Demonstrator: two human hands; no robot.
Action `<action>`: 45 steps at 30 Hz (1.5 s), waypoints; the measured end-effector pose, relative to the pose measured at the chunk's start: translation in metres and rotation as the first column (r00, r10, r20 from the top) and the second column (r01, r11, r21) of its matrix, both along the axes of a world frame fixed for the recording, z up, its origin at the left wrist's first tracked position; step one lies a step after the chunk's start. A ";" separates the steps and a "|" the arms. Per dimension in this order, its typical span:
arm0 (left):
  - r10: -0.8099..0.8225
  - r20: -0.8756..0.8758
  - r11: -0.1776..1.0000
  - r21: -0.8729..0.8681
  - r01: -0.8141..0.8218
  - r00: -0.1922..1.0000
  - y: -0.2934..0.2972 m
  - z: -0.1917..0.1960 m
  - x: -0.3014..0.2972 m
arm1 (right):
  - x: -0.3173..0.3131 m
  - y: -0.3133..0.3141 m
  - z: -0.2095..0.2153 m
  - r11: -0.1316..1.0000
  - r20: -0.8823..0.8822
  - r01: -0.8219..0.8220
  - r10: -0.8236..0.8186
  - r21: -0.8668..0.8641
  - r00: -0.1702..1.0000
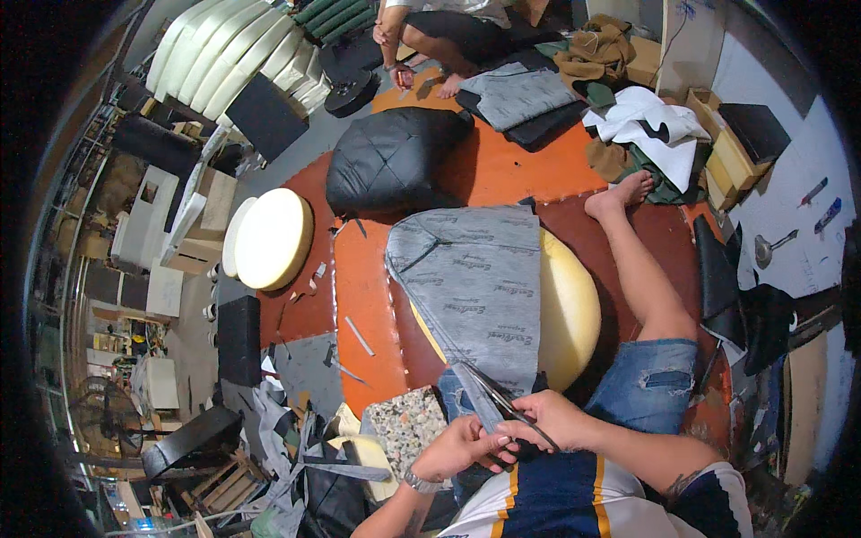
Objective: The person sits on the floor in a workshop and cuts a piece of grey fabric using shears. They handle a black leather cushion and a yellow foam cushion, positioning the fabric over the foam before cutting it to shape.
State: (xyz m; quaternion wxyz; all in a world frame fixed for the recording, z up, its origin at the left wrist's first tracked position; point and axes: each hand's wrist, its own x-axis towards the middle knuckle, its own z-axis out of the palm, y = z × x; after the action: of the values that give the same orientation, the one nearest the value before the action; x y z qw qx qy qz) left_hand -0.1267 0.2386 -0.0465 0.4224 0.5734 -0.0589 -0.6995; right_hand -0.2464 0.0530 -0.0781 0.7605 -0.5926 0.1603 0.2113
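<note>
Grey fabric (489, 287) with printed lettering lies over a round yellow foam cushion (574, 305) in front of me. Its left side tapers into a narrow strip running toward my lap. In my right hand (554, 421) is a pair of scissors (493, 391), its blades pointing away along the fabric's near edge. Close beside it, my left hand (453, 448) pinches the end of the grey strip (485, 409). The two hands nearly touch above my lap, and the fingertips partly overlap the scissors' handles.
Beyond the fabric sits a black quilted cushion (395, 161). Round pale foam pads (273, 239) stand at left, near fabric scraps and a speckled foam block (408, 430). Another person (430, 45) sits at the far side by folded grey fabric (518, 94). White cloth (650, 130) is heaped at right.
</note>
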 end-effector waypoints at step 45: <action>-0.085 0.139 0.996 0.050 0.079 0.987 0.038 0.014 -0.009 | 0.090 0.020 -0.012 0.994 -0.044 0.072 -0.075 -0.077 0.996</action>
State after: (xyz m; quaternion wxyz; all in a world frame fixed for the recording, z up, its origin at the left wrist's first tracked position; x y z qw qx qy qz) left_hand -0.1355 0.2762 -0.0324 0.3751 0.6276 -0.0965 -0.6754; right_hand -0.1567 0.0729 -0.0897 0.7411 -0.6094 0.2074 0.1908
